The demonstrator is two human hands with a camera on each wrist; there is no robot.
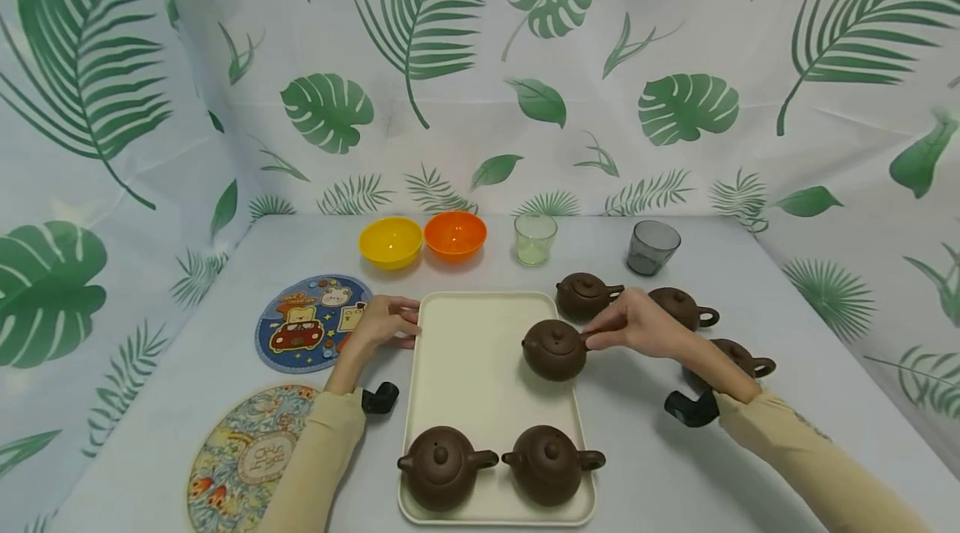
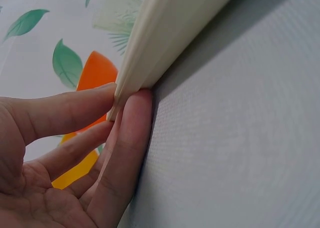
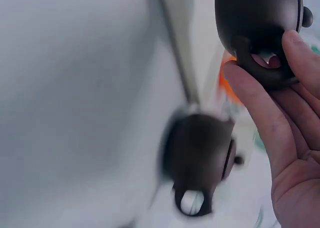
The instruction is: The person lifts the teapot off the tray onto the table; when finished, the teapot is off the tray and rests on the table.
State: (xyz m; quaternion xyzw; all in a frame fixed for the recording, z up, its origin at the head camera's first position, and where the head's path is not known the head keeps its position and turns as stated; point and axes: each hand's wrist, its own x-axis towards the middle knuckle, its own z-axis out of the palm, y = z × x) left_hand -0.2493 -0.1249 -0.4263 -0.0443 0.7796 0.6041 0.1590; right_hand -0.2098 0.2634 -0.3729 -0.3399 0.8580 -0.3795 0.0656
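My right hand (image 1: 637, 324) grips a dark brown teapot (image 1: 555, 351) by its handle, over the right side of a cream tray (image 1: 480, 366). In the right wrist view, thumb and fingers close round the handle of this teapot (image 3: 257, 18). My left hand (image 1: 386, 321) pinches the tray's left edge, thumb on the rim (image 2: 131, 63) and a fingertip at its underside in the left wrist view. Two matching teapots, one left (image 1: 441, 468) and one right (image 1: 547, 466), sit on the tray's near end, handles to the right.
Right of the tray stand three more teapots: a far one (image 1: 585, 296), a middle one (image 1: 678, 308) and one (image 1: 731, 359) partly behind my forearm. Yellow bowl (image 1: 391, 243), orange bowl (image 1: 455, 237), clear glass (image 1: 535, 239) and grey glass (image 1: 652, 248) line the back. Two round mats, blue (image 1: 300, 341) and floral (image 1: 240, 458), lie left.
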